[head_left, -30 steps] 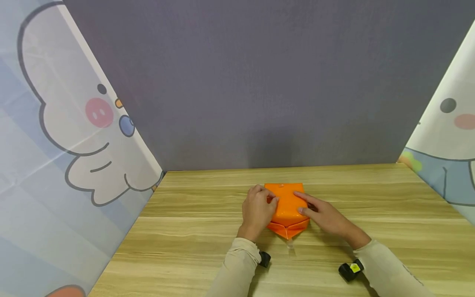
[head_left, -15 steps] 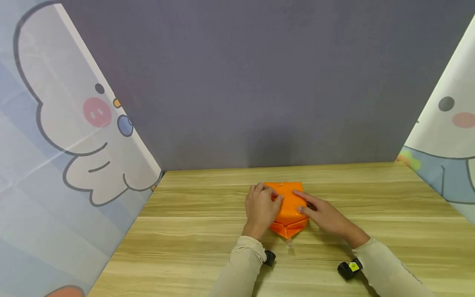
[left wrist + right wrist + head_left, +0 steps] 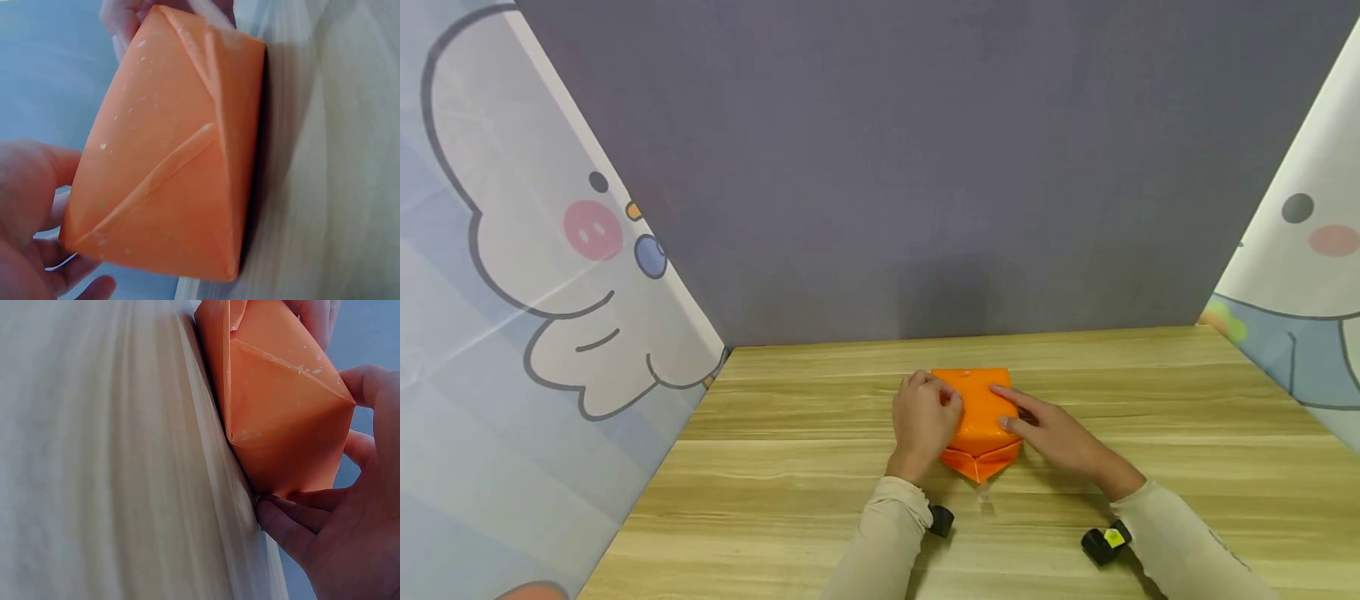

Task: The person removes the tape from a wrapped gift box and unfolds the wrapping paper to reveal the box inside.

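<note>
A box wrapped in orange paper (image 3: 981, 412) lies on the wooden table, a folded pointed flap (image 3: 979, 465) at its near end. From the flap's tip hangs a short clear strip of tape (image 3: 984, 493). My left hand (image 3: 922, 429) is at the box's left side, thumb and forefinger close together over the top. In the left wrist view the left hand's thumb and fingers (image 3: 56, 164) lie around one corner. My right hand (image 3: 1063, 437) holds the right side, thumb and forefinger on top; the right wrist view shows its other fingers (image 3: 294, 519) curled low along the side.
The wooden table (image 3: 760, 500) runs back to a grey panel (image 3: 955, 167). Cartoon-printed sheets stand at left (image 3: 520, 275) and right (image 3: 1292, 275). A black wrist camera (image 3: 941, 521) sits by the left sleeve and another camera (image 3: 1103, 546) by the right.
My left hand slid slightly right over the top of the box, then back left. The right hand has stayed on the right side, and the box is in about the same place.
</note>
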Available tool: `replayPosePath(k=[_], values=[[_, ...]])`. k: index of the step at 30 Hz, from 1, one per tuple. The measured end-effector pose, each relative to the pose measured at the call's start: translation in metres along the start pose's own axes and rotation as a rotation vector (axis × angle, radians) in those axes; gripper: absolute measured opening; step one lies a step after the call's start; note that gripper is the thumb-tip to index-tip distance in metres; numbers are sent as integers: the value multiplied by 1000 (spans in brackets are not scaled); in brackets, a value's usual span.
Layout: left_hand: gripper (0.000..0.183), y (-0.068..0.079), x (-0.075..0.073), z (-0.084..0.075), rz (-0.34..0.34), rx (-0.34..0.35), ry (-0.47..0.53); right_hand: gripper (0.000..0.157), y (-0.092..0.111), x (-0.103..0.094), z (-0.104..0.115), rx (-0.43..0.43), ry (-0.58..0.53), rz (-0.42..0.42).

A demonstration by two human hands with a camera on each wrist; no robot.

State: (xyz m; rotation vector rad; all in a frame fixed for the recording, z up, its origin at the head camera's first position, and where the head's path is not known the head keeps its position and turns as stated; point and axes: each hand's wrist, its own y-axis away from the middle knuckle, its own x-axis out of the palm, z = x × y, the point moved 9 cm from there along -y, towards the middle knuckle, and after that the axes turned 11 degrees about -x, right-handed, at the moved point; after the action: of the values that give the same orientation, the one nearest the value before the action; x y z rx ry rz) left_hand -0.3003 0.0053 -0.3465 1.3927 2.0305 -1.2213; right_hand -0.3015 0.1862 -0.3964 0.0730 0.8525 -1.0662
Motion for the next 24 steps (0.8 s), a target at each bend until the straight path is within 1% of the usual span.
replayPosePath(k=[3, 6, 13, 20, 24], values=[[14, -2, 0, 6, 36, -43, 69, 56, 0, 0, 0, 2, 3, 0], [14, -4, 1, 13, 69, -91, 116, 56, 1, -1, -1, 4, 10, 0], [16, -5, 1, 25, 114, -177, 175, 56, 1, -1, 0, 2, 6, 6], [15, -6, 3, 35, 129, -234, 208, 56, 2, -2, 1, 1, 25, 3], [12, -6, 1, 39, 114, -235, 219, 56, 2, -2, 1, 1, 33, 2]])
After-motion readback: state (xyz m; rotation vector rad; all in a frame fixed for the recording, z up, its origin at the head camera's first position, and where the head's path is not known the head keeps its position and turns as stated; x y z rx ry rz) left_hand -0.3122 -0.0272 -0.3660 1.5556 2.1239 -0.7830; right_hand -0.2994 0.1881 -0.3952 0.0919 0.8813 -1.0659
